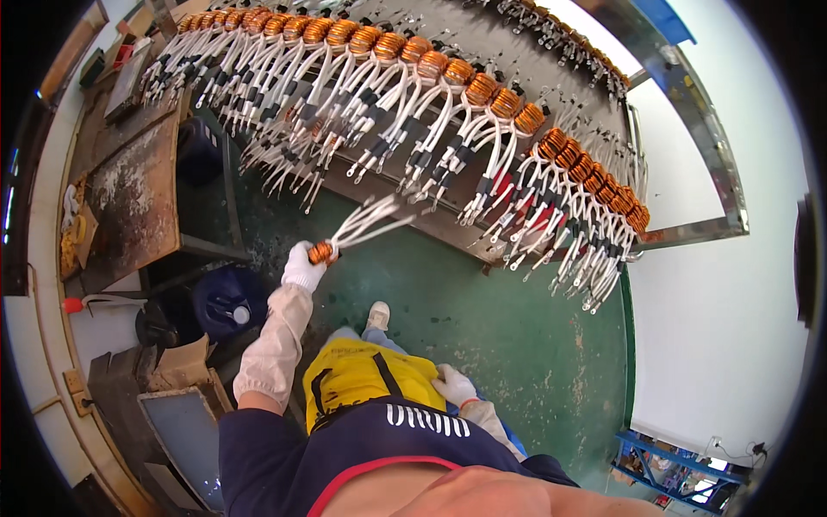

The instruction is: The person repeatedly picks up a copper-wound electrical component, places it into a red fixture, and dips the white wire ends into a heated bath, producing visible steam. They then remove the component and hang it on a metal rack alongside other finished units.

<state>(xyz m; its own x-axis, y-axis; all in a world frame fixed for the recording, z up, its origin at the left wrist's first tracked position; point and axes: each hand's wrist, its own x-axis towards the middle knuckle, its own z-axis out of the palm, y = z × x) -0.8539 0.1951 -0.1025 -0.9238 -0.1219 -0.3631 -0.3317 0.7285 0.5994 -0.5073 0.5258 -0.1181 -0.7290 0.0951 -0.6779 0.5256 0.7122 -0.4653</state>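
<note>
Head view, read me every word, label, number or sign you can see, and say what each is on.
Dark blue shirt: white lettering, foreshortened; I don't copy out wording.
Yellow cloth at the waist: dark print, too small and blurred to read.
Elsewhere: none I can read.

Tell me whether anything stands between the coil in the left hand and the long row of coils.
Nothing separate visibly does. From the coil in the left hand, its own white leads point toward the row of coils.
</note>
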